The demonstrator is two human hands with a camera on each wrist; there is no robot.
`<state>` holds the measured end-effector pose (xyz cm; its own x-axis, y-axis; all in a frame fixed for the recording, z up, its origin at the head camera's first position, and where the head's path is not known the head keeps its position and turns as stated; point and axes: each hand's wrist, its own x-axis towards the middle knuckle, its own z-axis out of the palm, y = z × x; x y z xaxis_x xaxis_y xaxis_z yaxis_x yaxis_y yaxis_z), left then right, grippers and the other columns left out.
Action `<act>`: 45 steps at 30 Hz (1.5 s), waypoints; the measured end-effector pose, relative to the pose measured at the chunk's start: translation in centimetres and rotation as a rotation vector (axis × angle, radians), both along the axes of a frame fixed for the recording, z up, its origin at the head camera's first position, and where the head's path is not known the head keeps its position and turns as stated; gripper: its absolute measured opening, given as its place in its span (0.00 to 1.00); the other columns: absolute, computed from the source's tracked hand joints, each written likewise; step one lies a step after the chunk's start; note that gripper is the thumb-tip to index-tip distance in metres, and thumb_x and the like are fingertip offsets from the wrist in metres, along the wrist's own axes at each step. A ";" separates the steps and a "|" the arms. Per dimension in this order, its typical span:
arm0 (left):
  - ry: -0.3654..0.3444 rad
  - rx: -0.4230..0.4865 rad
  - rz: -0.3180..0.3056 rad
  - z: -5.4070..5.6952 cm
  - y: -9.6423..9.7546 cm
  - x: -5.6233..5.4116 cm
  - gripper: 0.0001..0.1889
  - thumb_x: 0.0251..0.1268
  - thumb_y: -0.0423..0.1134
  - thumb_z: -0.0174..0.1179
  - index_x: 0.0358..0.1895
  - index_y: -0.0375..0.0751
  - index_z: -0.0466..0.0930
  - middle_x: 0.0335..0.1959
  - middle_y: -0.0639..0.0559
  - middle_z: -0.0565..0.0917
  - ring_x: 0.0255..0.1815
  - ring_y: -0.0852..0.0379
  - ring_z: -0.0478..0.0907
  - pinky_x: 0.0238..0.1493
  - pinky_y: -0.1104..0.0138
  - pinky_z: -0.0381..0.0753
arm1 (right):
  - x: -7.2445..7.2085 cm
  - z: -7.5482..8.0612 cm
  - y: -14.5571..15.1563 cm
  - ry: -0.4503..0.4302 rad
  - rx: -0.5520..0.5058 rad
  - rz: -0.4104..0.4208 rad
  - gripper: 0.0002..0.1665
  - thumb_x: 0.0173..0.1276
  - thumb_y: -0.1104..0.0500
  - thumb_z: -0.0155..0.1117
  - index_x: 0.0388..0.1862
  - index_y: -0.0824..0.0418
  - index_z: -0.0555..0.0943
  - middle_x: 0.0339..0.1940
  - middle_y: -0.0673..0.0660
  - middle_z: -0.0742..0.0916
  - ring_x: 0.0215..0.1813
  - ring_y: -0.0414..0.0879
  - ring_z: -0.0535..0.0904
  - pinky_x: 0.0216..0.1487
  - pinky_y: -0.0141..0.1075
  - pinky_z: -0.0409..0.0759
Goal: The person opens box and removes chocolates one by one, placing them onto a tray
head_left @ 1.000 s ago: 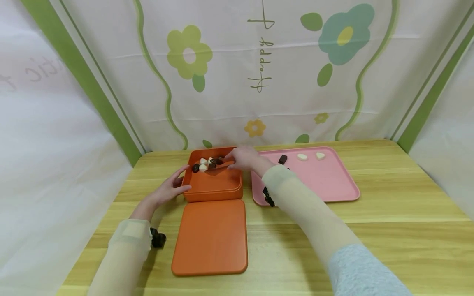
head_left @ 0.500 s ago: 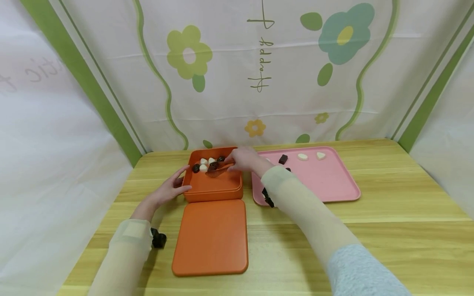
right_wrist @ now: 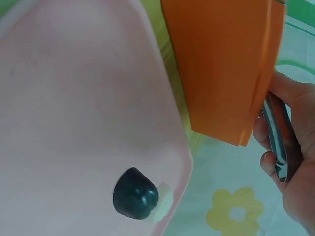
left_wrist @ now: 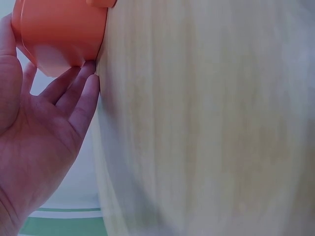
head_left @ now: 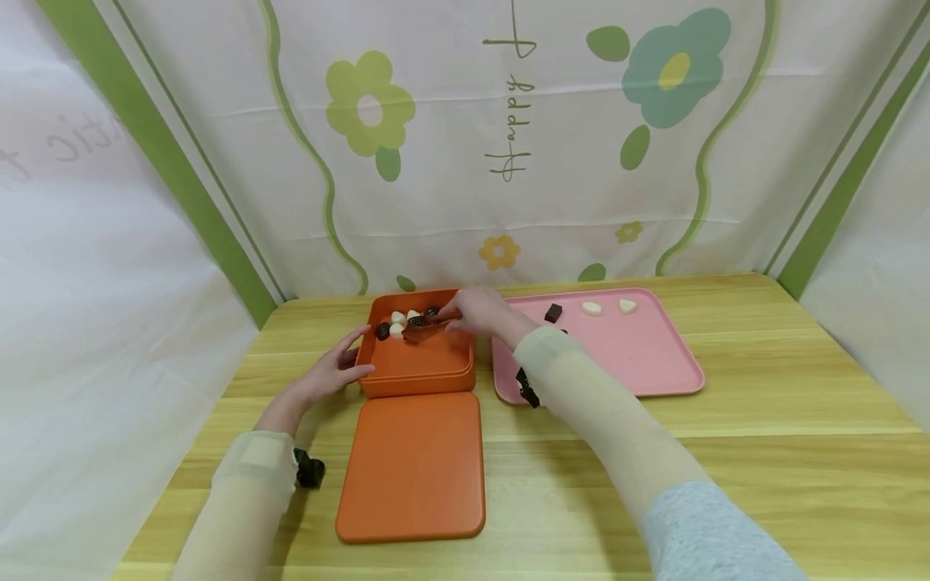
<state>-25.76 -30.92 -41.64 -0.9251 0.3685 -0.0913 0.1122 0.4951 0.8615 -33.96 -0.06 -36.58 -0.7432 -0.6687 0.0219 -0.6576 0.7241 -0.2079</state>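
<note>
An orange box (head_left: pixel 421 360) stands open at the back of the table. Along its left side rests my left hand (head_left: pixel 330 378), thumb and fingers spread at the rim; in the left wrist view its fingertips touch the outer wall of the box. My right hand (head_left: pixel 483 311) reaches over the right wall and holds metal tongs (right_wrist: pixel 279 132). The tong heads are low inside the box, close together, beside small white pieces (head_left: pixel 396 331) and dark pieces (head_left: pixel 383 331) that look like chocolates. Whether anything lies between the tong heads is hidden.
A pink tray (head_left: pixel 632 355) sits to the right, partly under my right forearm. It bears a dark block (head_left: pixel 554 313), white pieces (head_left: pixel 592 309) and a dark rounded piece (right_wrist: pixel 135 194). The orange lid (head_left: pixel 410 468) lies flat before the box. A printed curtain (head_left: pixel 436 202) stands behind.
The tong heads have shifted slightly inside the box and now sit closer together. A dark piece seen between them a second ago is no longer visible. My left hand stays put.
</note>
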 end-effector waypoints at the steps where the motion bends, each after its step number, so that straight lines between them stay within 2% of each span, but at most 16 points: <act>1: 0.002 0.000 0.002 0.0 0.0 0.0 0.40 0.72 0.40 0.58 0.79 0.47 0.43 0.71 0.24 0.57 0.71 0.31 0.57 0.66 0.42 0.58 | 0.0 0.2 0.1 0.008 -0.007 0.001 0.20 0.67 0.48 0.67 0.58 0.45 0.83 0.55 0.48 0.85 0.55 0.47 0.79 0.52 0.41 0.76; 11: 0.011 -0.011 -0.002 0.1 0.1 0.1 0.41 0.72 0.40 0.57 0.79 0.47 0.42 0.70 0.24 0.58 0.70 0.31 0.57 0.66 0.42 0.57 | 0.8 1.8 0.9 0.028 -0.018 0.014 0.20 0.67 0.47 0.66 0.58 0.46 0.84 0.53 0.49 0.85 0.54 0.48 0.79 0.53 0.41 0.75; 18: 0.011 -0.013 0.003 0.2 0.2 0.3 0.40 0.72 0.39 0.57 0.79 0.47 0.42 0.70 0.24 0.58 0.70 0.31 0.58 0.66 0.42 0.57 | 1.8 3.1 2.2 0.031 -0.063 0.066 0.19 0.67 0.50 0.67 0.57 0.48 0.84 0.48 0.53 0.86 0.47 0.48 0.80 0.43 0.40 0.75; 21: 0.009 -0.001 0.003 0.2 0.1 0.3 0.40 0.72 0.39 0.57 0.79 0.47 0.42 0.70 0.24 0.58 0.70 0.31 0.58 0.66 0.42 0.57 | 2.1 3.6 3.0 0.061 -0.067 0.063 0.20 0.67 0.47 0.66 0.58 0.48 0.84 0.48 0.51 0.87 0.43 0.47 0.81 0.35 0.38 0.74; 25: 0.010 -0.003 -0.001 0.2 0.1 0.4 0.40 0.72 0.39 0.57 0.79 0.47 0.42 0.70 0.23 0.58 0.70 0.31 0.58 0.66 0.42 0.58 | 2.6 4.0 4.0 0.103 -0.069 0.053 0.21 0.67 0.45 0.66 0.58 0.45 0.83 0.51 0.49 0.87 0.43 0.46 0.82 0.31 0.36 0.72; 32: 0.001 0.003 -0.004 0.1 0.1 0.4 0.40 0.72 0.40 0.57 0.79 0.48 0.42 0.70 0.24 0.58 0.70 0.31 0.58 0.66 0.42 0.58 | 3.2 4.5 5.4 0.088 -0.108 0.080 0.21 0.68 0.47 0.65 0.59 0.49 0.83 0.54 0.49 0.86 0.43 0.46 0.81 0.37 0.38 0.72; 39: 0.008 -0.002 -0.008 -0.1 0.1 0.3 0.40 0.73 0.39 0.56 0.79 0.48 0.42 0.70 0.24 0.58 0.70 0.31 0.59 0.66 0.42 0.58 | 4.3 5.0 6.9 0.087 -0.207 0.132 0.20 0.68 0.52 0.66 0.58 0.55 0.83 0.53 0.52 0.86 0.53 0.48 0.81 0.50 0.42 0.75; 42: 0.010 -0.007 -0.006 0.0 0.1 0.3 0.39 0.73 0.38 0.55 0.79 0.49 0.41 0.70 0.24 0.58 0.70 0.32 0.58 0.66 0.42 0.58 | 4.9 5.6 8.1 0.088 -0.248 0.138 0.20 0.68 0.54 0.66 0.57 0.56 0.84 0.52 0.54 0.86 0.50 0.47 0.82 0.48 0.42 0.77; 45: 0.006 -0.006 -0.005 0.1 0.2 0.4 0.39 0.74 0.38 0.55 0.79 0.48 0.41 0.70 0.24 0.58 0.70 0.32 0.58 0.66 0.42 0.57 | 5.5 6.4 9.3 0.088 -0.260 0.114 0.20 0.68 0.54 0.66 0.58 0.55 0.83 0.52 0.54 0.86 0.45 0.45 0.83 0.41 0.39 0.77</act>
<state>-25.39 -30.71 -41.49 -0.9238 0.3727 -0.0879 0.1200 0.5000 0.8577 -28.45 9.28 -30.16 -0.6514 -0.7110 0.2649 -0.7553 0.5745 -0.3152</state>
